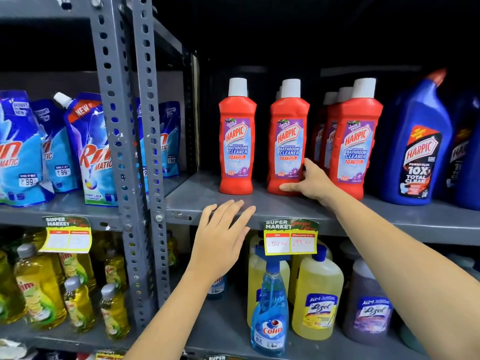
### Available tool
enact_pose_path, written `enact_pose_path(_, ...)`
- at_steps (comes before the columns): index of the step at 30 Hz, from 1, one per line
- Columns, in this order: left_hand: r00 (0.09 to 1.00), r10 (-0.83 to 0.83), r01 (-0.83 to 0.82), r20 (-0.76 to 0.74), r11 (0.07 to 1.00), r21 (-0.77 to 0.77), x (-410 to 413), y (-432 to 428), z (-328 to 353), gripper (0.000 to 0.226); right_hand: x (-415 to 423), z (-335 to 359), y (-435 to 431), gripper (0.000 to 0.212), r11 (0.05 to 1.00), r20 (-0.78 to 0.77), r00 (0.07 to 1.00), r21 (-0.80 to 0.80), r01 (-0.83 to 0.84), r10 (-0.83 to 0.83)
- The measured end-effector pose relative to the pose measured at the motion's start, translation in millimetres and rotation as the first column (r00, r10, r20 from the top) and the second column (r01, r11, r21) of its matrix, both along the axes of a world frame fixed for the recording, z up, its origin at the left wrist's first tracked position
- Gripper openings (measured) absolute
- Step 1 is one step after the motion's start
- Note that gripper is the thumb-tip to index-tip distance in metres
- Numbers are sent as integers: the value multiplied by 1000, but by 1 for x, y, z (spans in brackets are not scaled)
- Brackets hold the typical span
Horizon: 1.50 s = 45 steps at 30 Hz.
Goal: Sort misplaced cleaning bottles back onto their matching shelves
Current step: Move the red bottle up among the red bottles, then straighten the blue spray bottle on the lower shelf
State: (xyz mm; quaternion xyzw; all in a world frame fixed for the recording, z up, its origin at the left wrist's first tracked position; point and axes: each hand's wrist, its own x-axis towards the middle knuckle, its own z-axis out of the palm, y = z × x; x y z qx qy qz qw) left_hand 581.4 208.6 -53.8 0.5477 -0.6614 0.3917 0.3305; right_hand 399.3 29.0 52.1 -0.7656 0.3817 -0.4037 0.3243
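Note:
Red Harpic bathroom cleaner bottles with white caps stand on the grey middle shelf (197, 196). My right hand (311, 181) wraps the base of the middle red bottle (288, 136), thumb in front and fingers behind. Another red bottle (237, 136) stands alone to its left, and a row of red bottles (355, 141) stands to its right. My left hand (220, 237) hovers flat with fingers spread at the shelf's front edge, holding nothing. On the shelf below stand a blue Colin spray bottle (270, 307) and a yellow Lizol bottle (318, 297).
Blue Harpic toilet cleaner bottles (418, 141) fill the right of the middle shelf. Rin refill pouches (91, 149) sit on the left rack beyond the perforated steel uprights (130, 152). Yellow Vim bottles (39, 289) stand lower left. A price tag (291, 237) hangs from the shelf edge.

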Motion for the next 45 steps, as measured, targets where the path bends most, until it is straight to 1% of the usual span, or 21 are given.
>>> enact_pose_path(3,1000,-4,4,-8,1000,-4,-1,-1,-1,38,0,-1,-1,79,998,24,999,38,-47,46)
enact_pose_path(7,1000,-13,13,-19,1000,1,-1,-1,-1,38,-2,3,0,73,980,36,990,141,-142,138)
enact_pose_path(12,1000,-21,21,-17,1000,8,0,-1,-1,38,-2,2,1,68,970,45,989,192,-149,142)
enact_pose_path(18,999,-12,12,-30,1000,7,0,-2,-2,39,0,-1,-1,68,979,45,993,165,-116,110)
enact_pose_path(22,1000,-12,12,-25,1000,9,0,-2,-1,39,1,-4,-2,70,983,62,991,132,-126,119)
enact_pose_path(30,999,-16,17,-41,999,34,0,-2,-3,39,0,-7,-2,70,987,31,993,110,-119,117)
enact_pose_path(33,996,-20,24,-84,999,43,-4,1,-4,41,-1,-8,2,73,991,-3,997,104,-80,81)
enact_pose_path(35,994,-27,33,-102,998,56,-7,5,-6,45,-9,-6,12,74,996,-12,1000,92,-5,6)
enact_pose_path(36,994,-30,38,-107,997,67,-8,9,-8,48,-16,-7,19,70,997,39,998,62,53,-56)
enact_pose_path(37,993,-30,39,-116,996,77,-9,13,-12,49,-24,-9,30,61,993,142,983,4,117,-117)
enact_pose_path(38,991,-27,38,-130,996,83,-8,18,-17,50,-35,-13,46,48,978,284,945,-81,192,-162)
enact_pose_path(39,989,-21,35,-143,995,94,-6,23,-26,50,-45,-21,67,34,948,443,880,-168,269,-172)
enact_pose_path(40,988,-16,33,-154,993,111,-3,29,-39,50,-53,-35,89,22,914,583,801,-238,329,-137)
enact_pose_path(41,988,-11,33,-155,990,139,1,35,-54,49,-60,-52,110,15,890,671,736,-275,362,-92)
enact_pose_path(42,988,6,24,-152,981,193,6,40,-74,49,-61,-73,128,16,890,706,706,-283,359,-60)
enact_pose_path(43,989,36,5,-147,964,266,12,45,-95,48,-59,-98,139,21,905,688,724,-271,327,-56)
enact_pose_path(44,987,73,-18,-146,937,349,17,47,-117,48,-56,-125,144,26,932,627,776,-240,273,-66)
enact_pose_path(45,980,117,-37,-159,900,435,22,50,-139,49,-52,-152,145,30,961,533,842,-184,209,-81)
